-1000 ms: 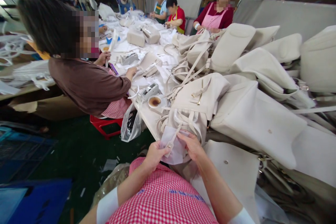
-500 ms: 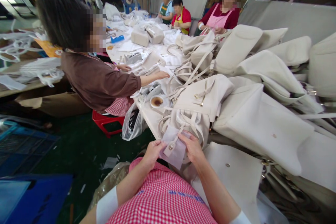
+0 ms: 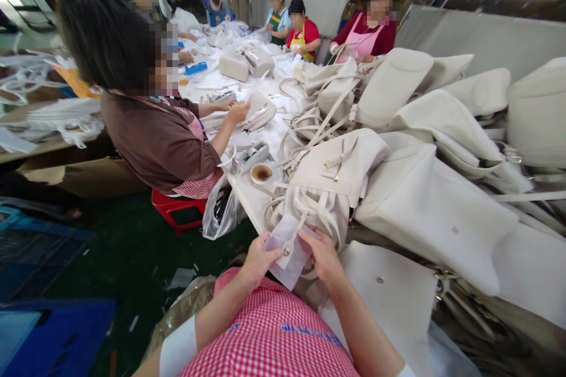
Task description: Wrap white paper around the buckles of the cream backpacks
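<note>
Cream strap tab [image 3: 289, 246] with a small metal fitting lies over a translucent sheet [image 3: 289, 274] at the lower centre of the frame, slanting from upper right to lower left between your two hands. Your left hand [image 3: 259, 260] is clamped on the left edge of the sheet, thumb on top and just beside the fitting. Your right hand [image 3: 326, 253] pinches the sheet's right side, its thumb by the narrow upper part of the tab; whether those fingers also grip the tab, you cannot tell from this view. Your red-and-white checked apron [image 3: 265, 330] fills the bottom centre.

Just above your hands, a cream bag [image 3: 338, 162] with buckled straps rests at the near end of the counter [image 3: 245, 203]. Left of it in the frame stand a cup of brown liquid [image 3: 262, 174] and a grey device [image 3: 254, 156]. Below your right forearm spreads a cream flap [image 3: 384, 300] with a round metal fitting, and a large heap of cream bags [image 3: 433, 188] fills the right side.

At left, a co-worker in a brown top [image 3: 154, 135] sits on a red stool [image 3: 177, 212], both arms over the counter. Three more people sit around its far end, upper centre.
</note>
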Available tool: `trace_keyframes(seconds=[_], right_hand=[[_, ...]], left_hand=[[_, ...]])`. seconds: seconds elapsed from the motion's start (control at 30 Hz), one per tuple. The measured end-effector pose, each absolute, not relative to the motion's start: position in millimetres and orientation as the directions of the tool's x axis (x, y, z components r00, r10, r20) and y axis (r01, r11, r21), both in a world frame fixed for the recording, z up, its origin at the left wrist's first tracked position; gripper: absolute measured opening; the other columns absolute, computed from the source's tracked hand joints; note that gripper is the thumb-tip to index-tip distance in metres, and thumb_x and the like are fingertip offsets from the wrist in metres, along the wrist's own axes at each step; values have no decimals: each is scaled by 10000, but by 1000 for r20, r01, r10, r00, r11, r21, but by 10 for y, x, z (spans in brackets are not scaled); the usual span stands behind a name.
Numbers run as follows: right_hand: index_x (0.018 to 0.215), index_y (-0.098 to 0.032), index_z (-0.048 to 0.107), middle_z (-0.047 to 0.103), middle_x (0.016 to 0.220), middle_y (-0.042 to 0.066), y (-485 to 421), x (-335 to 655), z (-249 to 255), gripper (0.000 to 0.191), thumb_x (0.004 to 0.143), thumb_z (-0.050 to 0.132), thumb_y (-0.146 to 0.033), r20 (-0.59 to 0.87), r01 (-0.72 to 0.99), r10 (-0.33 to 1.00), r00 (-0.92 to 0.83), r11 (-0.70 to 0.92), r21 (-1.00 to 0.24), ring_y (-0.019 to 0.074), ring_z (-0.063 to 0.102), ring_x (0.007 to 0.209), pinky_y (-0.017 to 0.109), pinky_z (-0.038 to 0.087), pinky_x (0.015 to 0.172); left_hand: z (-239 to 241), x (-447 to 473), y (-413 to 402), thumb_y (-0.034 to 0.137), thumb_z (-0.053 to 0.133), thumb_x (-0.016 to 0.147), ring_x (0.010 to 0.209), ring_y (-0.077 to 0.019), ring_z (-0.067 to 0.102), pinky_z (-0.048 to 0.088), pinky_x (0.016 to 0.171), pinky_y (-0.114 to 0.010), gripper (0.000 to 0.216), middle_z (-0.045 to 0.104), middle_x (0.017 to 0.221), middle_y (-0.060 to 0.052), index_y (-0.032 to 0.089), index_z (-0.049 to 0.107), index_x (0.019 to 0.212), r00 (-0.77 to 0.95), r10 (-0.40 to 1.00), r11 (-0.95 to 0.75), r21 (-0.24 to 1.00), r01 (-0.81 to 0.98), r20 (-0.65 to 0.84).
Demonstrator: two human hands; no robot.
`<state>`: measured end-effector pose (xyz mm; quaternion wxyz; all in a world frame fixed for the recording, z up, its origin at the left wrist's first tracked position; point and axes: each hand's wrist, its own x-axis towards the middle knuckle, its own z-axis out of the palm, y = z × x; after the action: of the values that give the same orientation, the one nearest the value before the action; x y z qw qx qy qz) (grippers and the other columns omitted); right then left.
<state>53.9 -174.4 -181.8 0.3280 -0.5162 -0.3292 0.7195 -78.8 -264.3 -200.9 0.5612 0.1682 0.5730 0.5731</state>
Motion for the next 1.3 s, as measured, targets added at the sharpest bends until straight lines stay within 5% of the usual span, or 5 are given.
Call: trace_keyframes(seconds=[0.37,0.6,0.8,1.13,1.3], right_hand=[[652,-234,699,677,590,-32,-1602,500,-1849,247,500,863,-338,-505,-109,814,-287,-551,-827,146,544,508,268,408,511],[659,-214,701,675,603,-26,-1567,562,-1833,279,493,875,-355,-510,-110,794,-331,-569,-815,146,563,539,276,423,560],[667,-206,685,646,560,-42,-1518,597,-1837,278,500,854,-351,-532,-71,775,-342,-586,-807,125,522,488,256,376,512],[681,-204,707,602,499,-56,-1494,638,-1834,204,523,807,-285,-544,-76,794,-271,-581,-811,105,469,440,238,325,459],[896,-216,764,746,778,22,-1672,869,-1717,432,622,813,-547,-503,-244,810,-303,-576,-780,168,630,645,272,475,597]], left_hand=[[-1837,-844,-2770,206,756,659,820,-179,584,425,740,-249,112,670,847,-29,172,709,754,-227,940,233,965,-118,-255],[-1911,-1241,-2526,603,732,703,799,-188,672,485,779,-302,509,738,872,-95,149,726,934,9,855,467,763,-447,-519],[-1931,-1164,-2132,453,849,575,527,-140,598,460,580,-257,349,678,582,-36,135,718,630,220,782,619,767,-170,-583],[-1815,-866,-1961,428,859,570,623,-175,665,509,656,-292,347,734,688,-60,145,735,729,296,748,653,736,-176,-594],[-1845,-696,-1942,318,821,559,598,-166,643,507,632,-296,309,727,707,-47,154,739,808,241,707,707,668,-230,-665]])
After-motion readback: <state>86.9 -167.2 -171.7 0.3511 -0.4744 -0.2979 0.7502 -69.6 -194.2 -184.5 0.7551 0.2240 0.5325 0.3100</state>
